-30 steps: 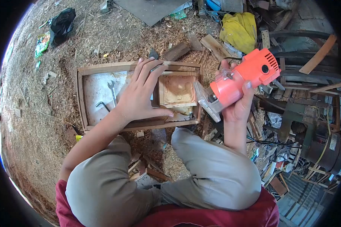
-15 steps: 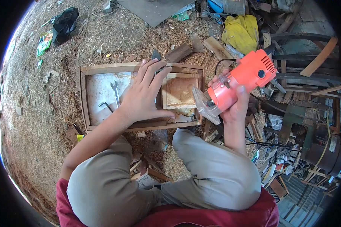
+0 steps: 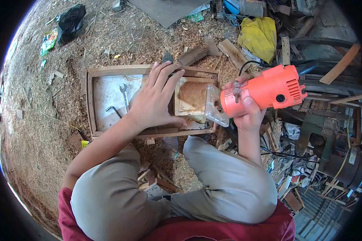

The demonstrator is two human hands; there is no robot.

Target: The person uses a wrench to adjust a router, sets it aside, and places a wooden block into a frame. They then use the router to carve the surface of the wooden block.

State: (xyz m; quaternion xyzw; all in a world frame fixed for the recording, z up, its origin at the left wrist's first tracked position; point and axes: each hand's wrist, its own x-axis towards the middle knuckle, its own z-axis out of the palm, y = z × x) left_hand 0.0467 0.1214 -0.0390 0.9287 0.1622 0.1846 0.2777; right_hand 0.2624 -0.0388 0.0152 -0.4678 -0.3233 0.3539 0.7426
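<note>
A shallow wooden frame [image 3: 120, 71] with a whitish board inside lies on the ground before me. My left hand [image 3: 155, 98] rests over its middle, fingers spread, beside a small wooden frame [image 3: 183, 107] set in the right part. My right hand [image 3: 247, 108] is wrapped round an orange power tool [image 3: 269, 88], held tilted on its side. The tool's clear plastic base [image 3: 215, 107] faces left, over the right end of the wooden frame. A wrench [image 3: 125, 98] and a black hex key [image 3: 113, 111] lie on the board left of my left hand.
Wood shavings [image 3: 108, 44] cover the ground. Wood offcuts [image 3: 192, 56] and a yellow cloth [image 3: 258, 38] lie beyond the frame. A black bag [image 3: 70, 24] is at the upper left. Rusty machinery [image 3: 342, 160], cables and scrap crowd the right side. My bent knees flank the near edge.
The orange tool has turned in my right hand, its rear end swinging lower and to the right, with its base more upright. My left hand is nearly where it was.
</note>
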